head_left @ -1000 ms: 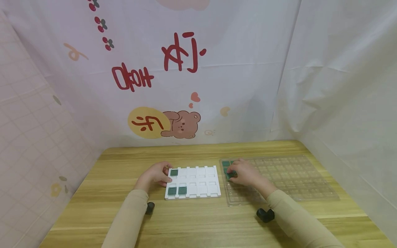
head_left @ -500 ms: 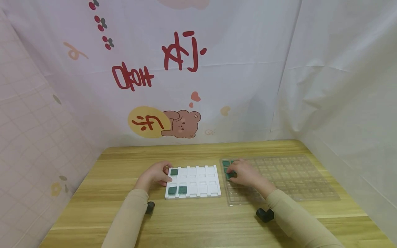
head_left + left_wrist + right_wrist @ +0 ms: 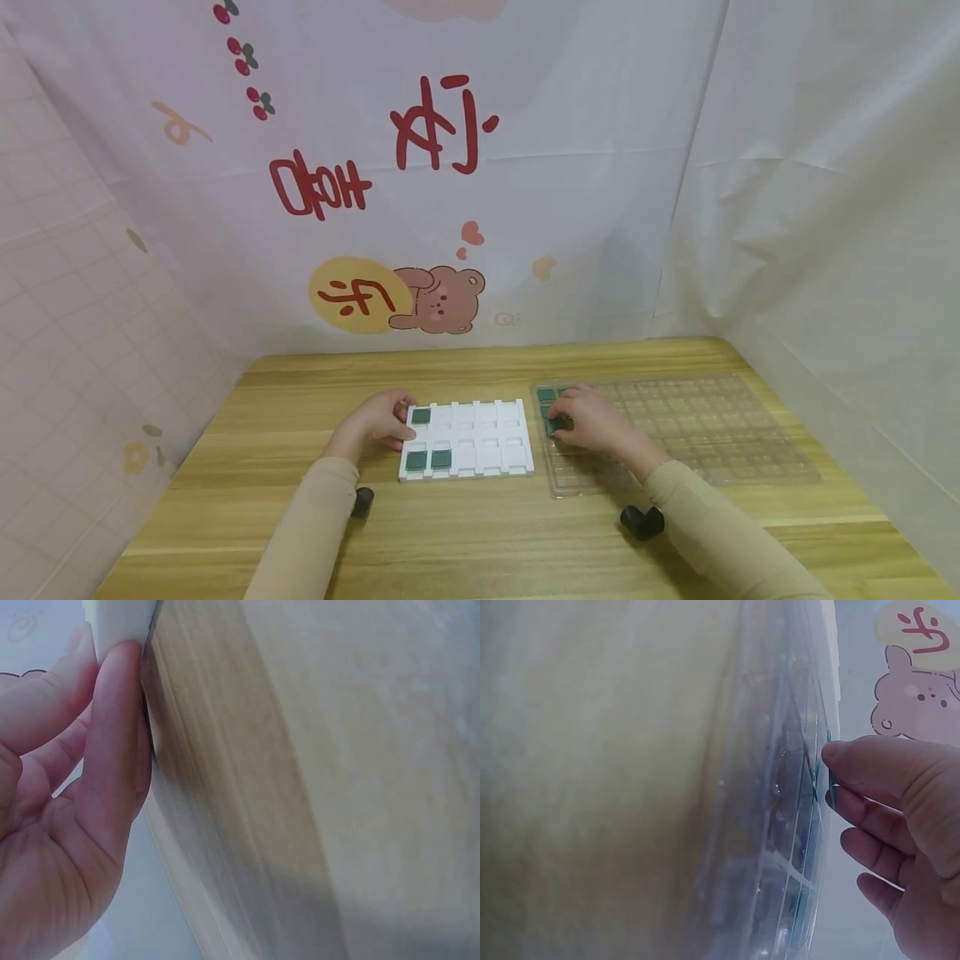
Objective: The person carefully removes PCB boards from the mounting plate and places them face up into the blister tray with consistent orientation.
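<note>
My left hand (image 3: 381, 418) holds the left edge of a white tray (image 3: 465, 434) with two rows of pockets. In the left wrist view, thumb and finger pinch that white edge (image 3: 124, 622). Three green square chips lie in the tray: one chip (image 3: 422, 416) at the back left, and two in the front row. To the right, my right hand (image 3: 594, 419) is over the left end of a clear plastic tray (image 3: 697, 429). Between its thumb and index finger is a thin green chip (image 3: 831, 776), edge-on in the right wrist view and right at the clear tray's surface.
More green chips (image 3: 547, 395) sit in the clear tray's back left corner, partly hidden by the right hand. Black objects (image 3: 642, 522) show beside each forearm over the wooden table (image 3: 480, 542). Printed white curtains (image 3: 570, 208) stand behind and along both sides.
</note>
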### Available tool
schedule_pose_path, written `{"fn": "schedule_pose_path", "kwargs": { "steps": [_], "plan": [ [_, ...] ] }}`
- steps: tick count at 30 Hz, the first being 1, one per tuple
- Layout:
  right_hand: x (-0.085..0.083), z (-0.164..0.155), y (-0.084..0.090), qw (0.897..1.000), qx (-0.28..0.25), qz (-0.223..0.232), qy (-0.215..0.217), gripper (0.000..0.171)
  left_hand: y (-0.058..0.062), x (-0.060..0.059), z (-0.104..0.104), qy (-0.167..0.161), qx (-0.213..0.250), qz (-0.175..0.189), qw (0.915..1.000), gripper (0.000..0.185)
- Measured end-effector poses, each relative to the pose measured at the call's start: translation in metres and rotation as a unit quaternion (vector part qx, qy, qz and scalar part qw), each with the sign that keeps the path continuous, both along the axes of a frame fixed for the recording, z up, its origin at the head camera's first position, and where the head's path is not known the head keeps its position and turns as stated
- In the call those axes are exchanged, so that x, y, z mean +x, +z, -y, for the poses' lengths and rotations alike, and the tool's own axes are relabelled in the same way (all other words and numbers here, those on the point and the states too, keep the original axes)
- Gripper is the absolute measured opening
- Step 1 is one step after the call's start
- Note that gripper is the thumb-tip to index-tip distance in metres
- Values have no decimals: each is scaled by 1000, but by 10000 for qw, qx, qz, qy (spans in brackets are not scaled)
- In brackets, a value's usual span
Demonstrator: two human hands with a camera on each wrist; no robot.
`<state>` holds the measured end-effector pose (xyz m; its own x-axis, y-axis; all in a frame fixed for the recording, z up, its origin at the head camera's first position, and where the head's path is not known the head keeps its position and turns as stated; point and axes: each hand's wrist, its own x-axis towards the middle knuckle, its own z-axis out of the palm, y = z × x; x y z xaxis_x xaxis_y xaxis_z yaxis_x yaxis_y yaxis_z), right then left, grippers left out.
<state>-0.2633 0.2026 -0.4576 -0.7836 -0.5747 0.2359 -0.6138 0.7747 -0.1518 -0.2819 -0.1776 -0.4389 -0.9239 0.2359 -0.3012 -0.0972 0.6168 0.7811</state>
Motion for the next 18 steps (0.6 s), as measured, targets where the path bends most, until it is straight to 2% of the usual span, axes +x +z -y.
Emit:
{"fn": "schedule_pose_path", "kwargs": {
  "steps": [18],
  "plan": [
    [1, 0, 2, 9999, 109, 18, 95, 20, -2, -2, 0, -6, -4, 15, 10000, 54]
  ]
}}
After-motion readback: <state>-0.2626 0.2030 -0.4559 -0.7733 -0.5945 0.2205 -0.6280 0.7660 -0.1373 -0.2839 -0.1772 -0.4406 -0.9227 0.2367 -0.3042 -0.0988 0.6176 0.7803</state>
